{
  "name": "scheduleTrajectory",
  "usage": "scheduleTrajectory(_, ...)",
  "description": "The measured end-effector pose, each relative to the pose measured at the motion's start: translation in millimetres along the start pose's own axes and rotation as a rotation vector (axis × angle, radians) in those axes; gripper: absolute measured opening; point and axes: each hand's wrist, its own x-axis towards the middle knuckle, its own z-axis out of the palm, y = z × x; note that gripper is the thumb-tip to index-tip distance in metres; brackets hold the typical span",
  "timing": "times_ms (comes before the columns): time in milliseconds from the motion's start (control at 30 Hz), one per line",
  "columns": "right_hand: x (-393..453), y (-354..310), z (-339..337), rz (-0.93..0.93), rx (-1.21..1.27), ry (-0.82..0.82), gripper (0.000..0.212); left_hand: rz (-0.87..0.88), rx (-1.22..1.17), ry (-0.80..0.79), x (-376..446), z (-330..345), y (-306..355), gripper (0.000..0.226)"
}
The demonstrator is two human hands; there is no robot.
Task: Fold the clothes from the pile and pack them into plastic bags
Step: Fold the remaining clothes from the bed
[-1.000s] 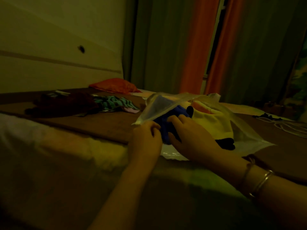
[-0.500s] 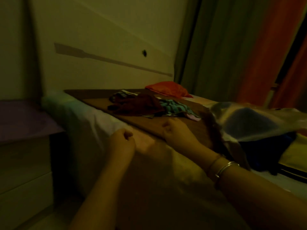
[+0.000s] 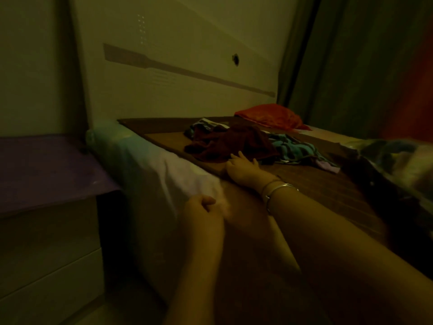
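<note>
A pile of clothes lies on the brown bed cover [image 3: 311, 184]: a dark maroon garment [image 3: 232, 143] in front, a teal striped one [image 3: 294, 148] to its right. My right hand [image 3: 241, 168], bangles on the wrist, stretches toward the maroon garment, fingers extended and touching its near edge. My left hand [image 3: 202, 207] hangs by the bed's side, fingers loosely curled, holding nothing. The filled plastic bag [image 3: 398, 158] is a blur at the right edge.
An orange-red cushion [image 3: 269, 116] sits at the head of the bed against the white headboard [image 3: 175, 66]. A purple-topped bedside cabinet [image 3: 46, 170] stands on the left. Green and orange curtains [image 3: 363, 66] hang behind on the right.
Both hands left the filled plastic bag. The view swung left, and my right hand reached forward to the maroon garment. My left hand dropped to the bed's side.
</note>
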Motion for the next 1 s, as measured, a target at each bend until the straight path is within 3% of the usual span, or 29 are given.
scheduleTrajectory(200,-23.4,10.4,-19.7,-0.012,-0.055,0.039,0.035,-0.009,-0.004,-0.055,-24.6,6.6,0.7,0.024)
scheduleTrajectory(333,-41.3,22.9,-27.8,-0.017,0.077,0.128,0.016,-0.028,-0.076,-0.063,-39.0,10.2,0.2,0.023)
scheduleTrajectory(467,-50.4,39.0,-29.0,-0.017,-0.159,0.161,0.023,0.002,-0.079,-0.031,-40.3,9.6,9.2,0.026)
scheduleTrajectory(533,-56.0,41.0,-30.6,-0.027,-0.259,0.188,0.005,0.024,-0.076,-0.03,-40.1,13.6,12.0,0.024)
scheduleTrajectory(633,-71.2,43.7,-31.2,-0.072,-0.262,0.214,0.019,0.042,-0.047,-0.058,-44.2,20.7,12.1,0.02)
scheduleTrajectory(733,-107.0,47.8,-30.7,-0.131,-0.105,0.203,0.015,0.155,0.097,-0.107,-51.9,22.2,14.6,0.038)
scheduleTrajectory(867,-198.4,52.0,-32.7,-0.148,0.43,0.311,0.03,0.379,0.386,-0.181,-82.8,16.8,34.5,0.078)
scheduleTrajectory(933,-249.6,60.0,-35.9,-0.118,0.597,0.37,0.031,0.446,0.445,-0.237,-102.8,17.6,40.7,0.062)
scheduleTrajectory(1000,-294.9,67.7,-39.5,-0.088,0.667,0.448,0.031,0.469,0.309,-0.355,-121.0,20.6,46.3,0.028)
